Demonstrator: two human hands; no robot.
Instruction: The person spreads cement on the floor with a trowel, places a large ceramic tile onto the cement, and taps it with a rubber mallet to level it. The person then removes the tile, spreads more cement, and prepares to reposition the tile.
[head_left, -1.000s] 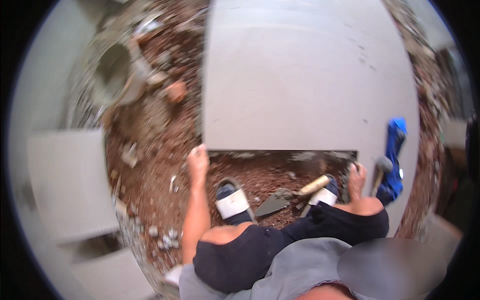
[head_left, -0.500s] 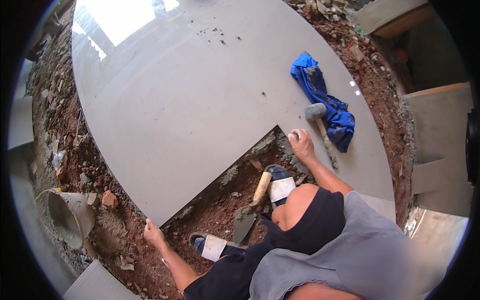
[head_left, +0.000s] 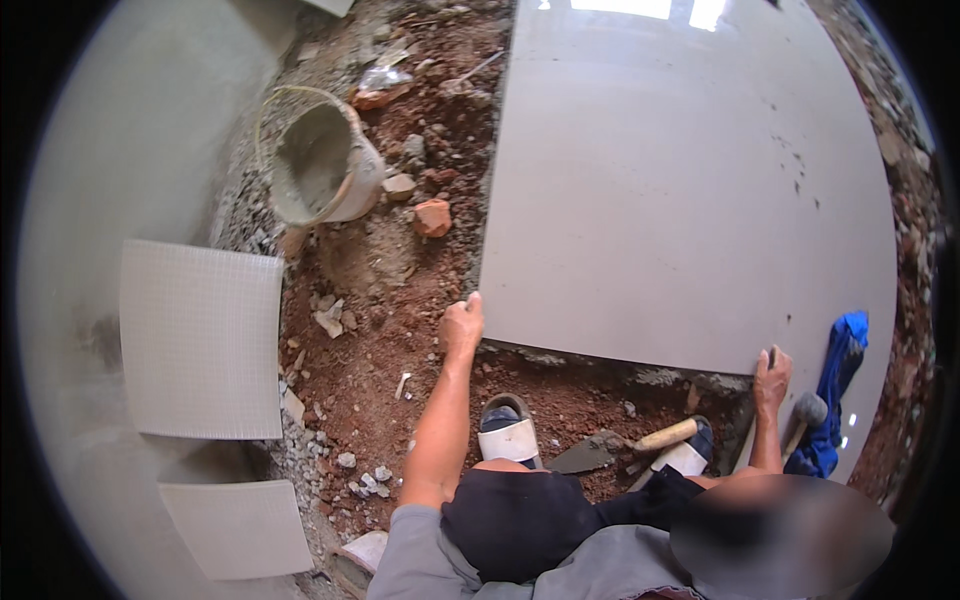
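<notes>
1. Big grey floor tile [head_left: 680, 190] lies flat over the red dirt bed [head_left: 380, 330] and fills the upper right of the view, glossy with light glare at its far edge.
2. Left hand [head_left: 461, 326] is curled over the tile's near-left corner, fingers hooked on the edge, so it's gripping the tile.
3. Right hand [head_left: 772, 375] is clamped on the near-right part of the same edge, fingers wrapped over it.
4. Just below that edge, on the dirt: a trowel [head_left: 625, 446] with a pale wooden handle, between the person's two sandals [head_left: 507, 432].
5. Right of the right hand, a hammer [head_left: 806, 415] lies on a blue cloth [head_left: 840, 370], both on the tiled floor.
6. Further out on the left: a mortar-caked bucket [head_left: 318, 165] tipped on its side, a chunk of brick [head_left: 432, 216] near it, plus loose rubble.
7. Far left, two spare square tiles [head_left: 200, 340] sit face down against the wall. No packages or labels I can make out.
</notes>
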